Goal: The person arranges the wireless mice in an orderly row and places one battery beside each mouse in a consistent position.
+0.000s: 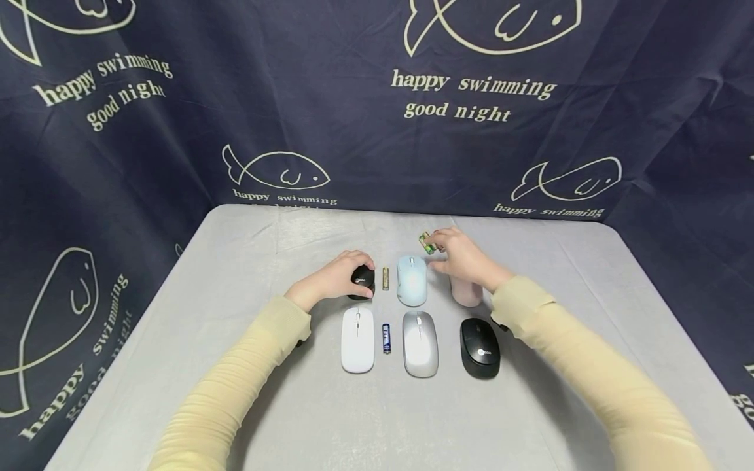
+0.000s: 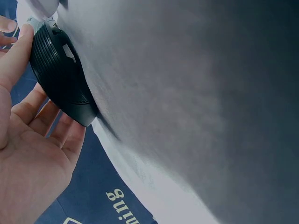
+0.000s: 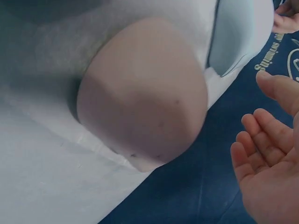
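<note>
My left hand holds a black mouse at the left of the back row, thumb on one side and fingers on the other. In the left wrist view the same black mouse shows its ridged side. My right hand hovers over a pink mouse, its fingertips by small green batteries; whether they touch is hidden. In the right wrist view the fingers are loosely bent with nothing visible between them. A gold battery lies between the held mouse and a light blue mouse.
In the front row lie a white mouse, a blue battery, a silver mouse and another black mouse. A pale cloth covers the table. Dark blue printed curtains hang behind and at both sides.
</note>
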